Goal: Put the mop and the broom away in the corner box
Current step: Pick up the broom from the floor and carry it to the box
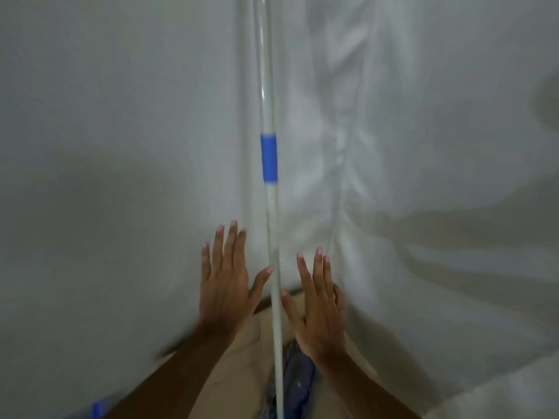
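A long white handle [271, 213] with a blue band [269, 157] stands upright in the corner, leaning against the white sheeting. Its blue and grey mop head [295, 385] sits low down inside a tan cardboard box [239, 367], partly hidden by my arms. My left hand [225, 282] is open to the left of the handle, the thumb tip just at the pole. My right hand [320, 309] is open on the right side, its thumb close to the pole. Neither hand grips the handle. No broom can be told apart in view.
White plastic sheeting [121, 146] covers both walls of the corner, creased on the right side [423, 207]. A blurred blue object [98, 409] shows at the bottom left edge. The whole frame is slightly blurred.
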Demonstrator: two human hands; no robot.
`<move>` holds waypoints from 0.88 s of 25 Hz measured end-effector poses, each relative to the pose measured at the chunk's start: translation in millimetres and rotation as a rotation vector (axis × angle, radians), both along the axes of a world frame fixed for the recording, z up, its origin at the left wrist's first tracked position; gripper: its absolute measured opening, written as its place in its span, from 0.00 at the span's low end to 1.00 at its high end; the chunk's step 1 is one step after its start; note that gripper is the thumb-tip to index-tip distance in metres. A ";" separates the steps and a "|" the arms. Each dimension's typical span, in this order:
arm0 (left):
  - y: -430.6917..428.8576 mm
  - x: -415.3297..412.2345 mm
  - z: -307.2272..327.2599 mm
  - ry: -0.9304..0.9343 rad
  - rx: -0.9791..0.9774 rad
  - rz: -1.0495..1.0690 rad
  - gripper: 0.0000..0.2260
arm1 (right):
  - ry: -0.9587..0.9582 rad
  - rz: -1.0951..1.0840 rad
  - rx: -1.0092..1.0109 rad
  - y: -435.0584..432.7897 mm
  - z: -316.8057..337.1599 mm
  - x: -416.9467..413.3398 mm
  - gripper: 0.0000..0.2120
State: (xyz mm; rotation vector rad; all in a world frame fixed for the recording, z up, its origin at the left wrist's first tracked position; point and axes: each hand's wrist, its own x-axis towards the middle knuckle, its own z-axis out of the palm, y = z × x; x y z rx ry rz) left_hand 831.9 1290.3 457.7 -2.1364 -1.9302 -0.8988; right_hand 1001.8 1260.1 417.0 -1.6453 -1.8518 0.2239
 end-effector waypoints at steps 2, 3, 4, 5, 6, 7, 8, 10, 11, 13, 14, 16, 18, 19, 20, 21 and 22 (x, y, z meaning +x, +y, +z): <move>1.1 0.1 102.2 0.058 0.104 0.049 0.36 | 0.003 0.037 0.117 15.0 103.4 -9.7 0.33; -5.0 -4.5 153.3 0.070 0.156 0.078 0.35 | 0.016 0.059 0.169 18.8 156.8 -17.9 0.33; -14.2 -11.2 199.5 0.082 0.199 0.101 0.36 | 0.031 0.074 0.220 19.0 205.8 -26.5 0.33; -28.2 -23.4 245.1 0.101 0.240 0.133 0.36 | 0.051 0.092 0.269 13.8 255.8 -38.5 0.33; -41.4 -36.5 282.7 0.125 0.284 0.157 0.36 | 0.065 0.111 0.317 8.4 297.0 -49.3 0.33; -58.9 -55.0 321.0 0.150 0.314 0.196 0.36 | 0.079 0.131 0.361 -0.3 339.5 -63.9 0.33; -77.4 -75.3 353.3 0.176 0.352 0.234 0.36 | 0.093 0.146 0.397 -10.0 375.6 -79.6 0.33; -126.7 -122.2 407.1 0.214 0.406 0.320 0.35 | 0.121 0.191 0.457 -42.0 435.7 -122.1 0.33; -159.7 -152.0 429.1 0.219 0.419 0.367 0.35 | 0.148 0.227 0.483 -64.5 460.5 -152.0 0.33; -221.7 -199.7 456.2 0.247 0.449 0.455 0.34 | 0.172 0.322 0.517 -107.7 491.7 -206.6 0.33; -270.4 -238.0 463.7 0.266 0.457 0.542 0.34 | 0.184 0.414 0.519 -142.9 501.7 -253.0 0.32; -342.2 -294.8 473.3 0.277 0.440 0.642 0.33 | 0.199 0.495 0.528 -192.2 510.3 -318.1 0.32; -430.6 -358.8 476.4 0.296 0.394 0.801 0.33 | 0.224 0.627 0.537 -255.5 516.1 -393.5 0.32; -486.5 -394.4 476.0 0.317 0.371 0.912 0.33 | 0.244 0.715 0.538 -299.7 517.4 -438.0 0.32; -532.4 -422.5 475.8 0.327 0.352 0.985 0.33 | 0.264 0.770 0.536 -333.5 517.7 -473.2 0.32; -575.4 -446.7 473.4 0.333 0.341 1.054 0.33 | 0.290 0.823 0.531 -367.7 518.1 -505.4 0.32; -621.7 -466.8 468.3 0.350 0.318 1.126 0.33 | 0.311 0.894 0.529 -408.0 517.4 -537.9 0.32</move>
